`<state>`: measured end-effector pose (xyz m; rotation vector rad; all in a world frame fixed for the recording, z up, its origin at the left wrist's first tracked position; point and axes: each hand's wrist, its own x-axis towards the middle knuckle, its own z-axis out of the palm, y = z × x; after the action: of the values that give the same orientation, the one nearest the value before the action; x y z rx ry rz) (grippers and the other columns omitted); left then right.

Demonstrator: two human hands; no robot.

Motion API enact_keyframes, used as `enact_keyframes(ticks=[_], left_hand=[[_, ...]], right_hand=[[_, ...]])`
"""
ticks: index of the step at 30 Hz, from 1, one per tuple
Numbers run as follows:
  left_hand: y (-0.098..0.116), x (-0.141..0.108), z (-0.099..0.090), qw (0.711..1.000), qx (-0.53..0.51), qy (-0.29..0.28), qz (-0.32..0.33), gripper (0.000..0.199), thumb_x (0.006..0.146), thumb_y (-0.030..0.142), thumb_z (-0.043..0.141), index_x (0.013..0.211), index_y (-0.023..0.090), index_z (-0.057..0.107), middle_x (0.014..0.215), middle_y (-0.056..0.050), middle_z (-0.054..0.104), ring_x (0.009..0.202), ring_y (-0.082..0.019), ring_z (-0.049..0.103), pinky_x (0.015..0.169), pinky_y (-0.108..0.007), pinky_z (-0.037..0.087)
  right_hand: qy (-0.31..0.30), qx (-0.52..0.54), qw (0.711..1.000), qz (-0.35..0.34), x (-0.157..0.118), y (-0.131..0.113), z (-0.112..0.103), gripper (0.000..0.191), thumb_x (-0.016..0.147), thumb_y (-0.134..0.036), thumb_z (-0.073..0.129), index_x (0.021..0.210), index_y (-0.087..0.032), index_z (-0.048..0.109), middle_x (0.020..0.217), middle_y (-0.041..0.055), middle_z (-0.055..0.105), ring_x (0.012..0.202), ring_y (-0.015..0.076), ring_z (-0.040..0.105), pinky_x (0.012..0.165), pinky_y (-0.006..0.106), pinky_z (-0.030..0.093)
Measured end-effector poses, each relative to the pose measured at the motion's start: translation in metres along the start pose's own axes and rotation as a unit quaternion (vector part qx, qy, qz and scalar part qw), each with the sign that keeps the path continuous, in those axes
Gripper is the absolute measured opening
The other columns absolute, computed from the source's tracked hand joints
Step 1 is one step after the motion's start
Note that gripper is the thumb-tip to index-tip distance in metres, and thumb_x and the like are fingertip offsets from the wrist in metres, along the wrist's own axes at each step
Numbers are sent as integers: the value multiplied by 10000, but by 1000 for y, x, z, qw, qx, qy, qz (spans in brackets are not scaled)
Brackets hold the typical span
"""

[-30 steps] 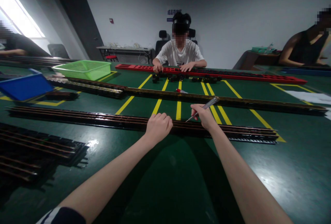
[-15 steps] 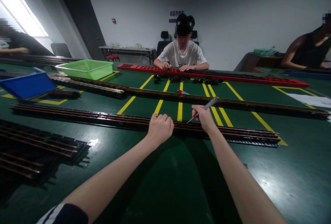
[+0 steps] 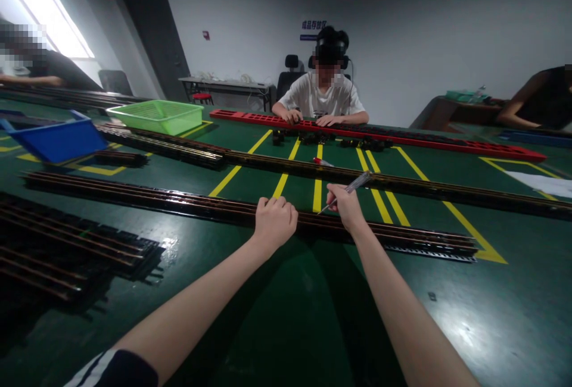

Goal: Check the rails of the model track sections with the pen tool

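Observation:
A long black rail strip with copper-coloured lines (image 3: 179, 199) lies across the green table in front of me. My left hand (image 3: 276, 220) is wrapped over the strip near its middle, fingers curled round its far edge. In my right hand (image 3: 344, 203) is a thin screwdriver-like tool (image 3: 358, 181), held like a pen. Its handle points up and to the right, and its tip meets the strip just right of my left hand.
Behind lies another long strip (image 3: 286, 165), with a red-tipped tool (image 3: 322, 162) beside it. A green basket (image 3: 179, 122), blue bin (image 3: 62, 141) and stacked strips (image 3: 67, 232) are left. A person (image 3: 322, 95) sits opposite at a red frame (image 3: 482, 147).
The view has shifted slightly. My right hand and the tool have moved a little left along the strip, nearer my left hand. My left hand keeps its hold.

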<state>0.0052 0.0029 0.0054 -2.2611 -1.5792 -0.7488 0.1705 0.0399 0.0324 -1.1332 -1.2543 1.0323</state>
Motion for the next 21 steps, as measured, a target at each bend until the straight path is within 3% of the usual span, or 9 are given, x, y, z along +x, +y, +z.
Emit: enact_keyframes(ticks=[5, 21], left_hand=[[-3, -2, -3, 1000, 12, 5, -21, 388, 890, 223, 353, 690, 136, 674, 775, -76, 688, 705, -183, 595, 722, -370, 361], [-5, -1, 1, 1000, 18, 18, -13, 382, 889, 227, 354, 694, 136, 671, 766, -89, 681, 704, -197, 594, 747, -392, 338]], right_hand=[[23, -4, 1000, -3, 1, -1, 10, 358, 698, -280, 518, 362, -188, 435, 355, -46, 358, 341, 67, 324, 380, 221, 261], [-10, -18, 1000, -21, 1, 7, 30, 365, 734, -328, 518, 399, -192, 467, 380, -39, 397, 381, 87, 357, 411, 240, 282]])
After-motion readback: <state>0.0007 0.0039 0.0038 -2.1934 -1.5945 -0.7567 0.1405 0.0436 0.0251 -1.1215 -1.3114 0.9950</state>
